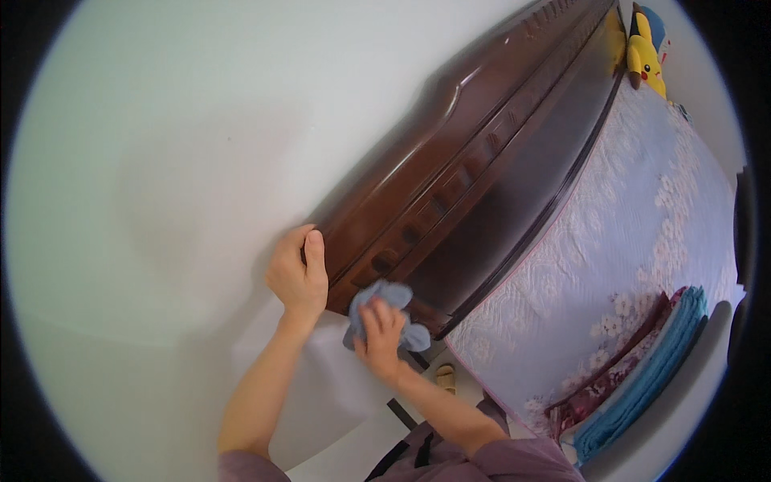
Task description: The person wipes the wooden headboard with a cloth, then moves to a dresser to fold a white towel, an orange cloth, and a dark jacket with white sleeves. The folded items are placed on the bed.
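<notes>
A dark brown, glossy wooden headboard with a carved band stands against the wall and slants across the view. My left hand grips its near upper corner, the thumb lying over the edge. In my right hand is a crumpled blue-grey cloth, pressed to the lower near end of the headboard. The fingers spread over the cloth and look slightly blurred. Part of the headboard's end is hidden behind the cloth.
A bed with a pale floral cover adjoins the headboard on the right. Folded blue and dark red textiles lie at its near side. A yellow plush toy sits in the far corner. On the floor below is a tan slipper.
</notes>
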`<move>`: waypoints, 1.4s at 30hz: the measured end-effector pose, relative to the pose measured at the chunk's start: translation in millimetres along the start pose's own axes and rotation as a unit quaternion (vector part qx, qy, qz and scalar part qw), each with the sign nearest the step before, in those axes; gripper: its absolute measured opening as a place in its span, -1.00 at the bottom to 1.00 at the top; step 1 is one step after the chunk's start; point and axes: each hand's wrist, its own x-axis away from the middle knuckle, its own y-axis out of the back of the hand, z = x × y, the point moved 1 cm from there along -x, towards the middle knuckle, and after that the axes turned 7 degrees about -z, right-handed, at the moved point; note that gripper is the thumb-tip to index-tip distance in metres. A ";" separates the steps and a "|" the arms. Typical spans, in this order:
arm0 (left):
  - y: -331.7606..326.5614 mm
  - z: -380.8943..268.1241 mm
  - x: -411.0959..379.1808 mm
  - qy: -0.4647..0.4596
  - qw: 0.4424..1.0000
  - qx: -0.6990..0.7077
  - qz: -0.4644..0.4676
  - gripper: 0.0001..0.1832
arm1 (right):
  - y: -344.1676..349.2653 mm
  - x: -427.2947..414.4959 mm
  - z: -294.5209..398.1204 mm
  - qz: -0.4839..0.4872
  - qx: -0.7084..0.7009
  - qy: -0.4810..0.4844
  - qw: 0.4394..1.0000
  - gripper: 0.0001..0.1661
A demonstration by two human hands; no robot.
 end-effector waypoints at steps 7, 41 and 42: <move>7.0 9.8 -3.7 -0.022 0.999 0.044 0.008 -0.64 | 36.0 18.4 3.8 -0.016 -0.168 -0.018 0.986 -0.44; 7.8 1.1 2.5 -0.038 0.995 0.078 0.039 -0.60 | 25.3 -16.4 -28.0 -0.176 -0.012 -0.126 0.976 -0.30; 6.4 1.6 2.7 -0.024 0.995 0.074 0.056 -0.58 | 24.1 -27.4 -18.6 -0.178 0.009 -0.137 0.975 -0.30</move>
